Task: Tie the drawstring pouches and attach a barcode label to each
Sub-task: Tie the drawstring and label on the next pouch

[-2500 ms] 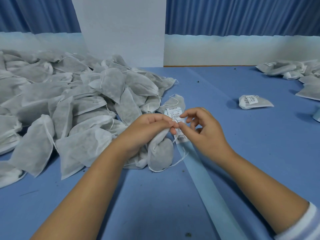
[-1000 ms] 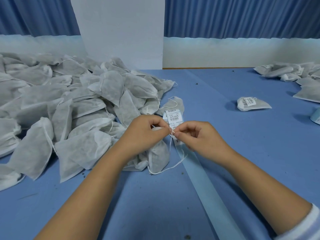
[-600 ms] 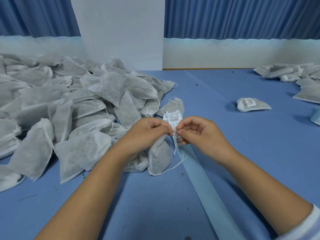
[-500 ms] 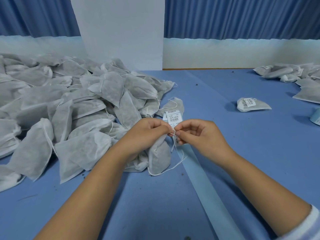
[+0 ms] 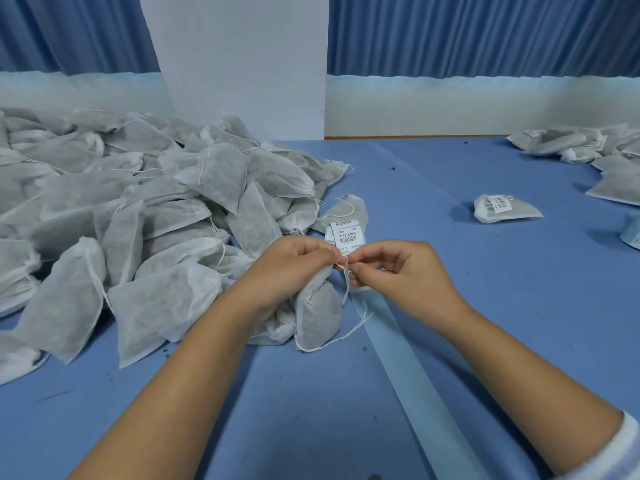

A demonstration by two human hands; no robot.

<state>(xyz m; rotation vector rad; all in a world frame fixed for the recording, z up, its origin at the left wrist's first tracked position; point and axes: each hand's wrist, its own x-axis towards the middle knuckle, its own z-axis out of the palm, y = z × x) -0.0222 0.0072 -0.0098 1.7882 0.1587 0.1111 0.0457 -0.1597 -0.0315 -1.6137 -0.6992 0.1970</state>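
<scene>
My left hand (image 5: 292,265) grips the gathered neck of a filled white fabric pouch (image 5: 318,311) that hangs down onto the blue table (image 5: 485,306). My right hand (image 5: 398,268) pinches the pouch's thin white drawstring (image 5: 346,282) right beside the left fingertips. The string's loose ends trail down to the table. White barcode labels (image 5: 346,233) on a pale blue backing strip (image 5: 412,368) lie just behind my fingers.
A large heap of white pouches (image 5: 121,216) covers the table's left half. One labelled pouch (image 5: 502,209) lies alone at the right, with several more pouches (image 5: 588,147) at the far right edge. A white pillar (image 5: 242,64) and blue curtains stand behind.
My hands have stayed at the pouch's neck, working the drawstring with small finger moves. The right hand has shifted slightly lower and rightward along the string. The pouch stays in place.
</scene>
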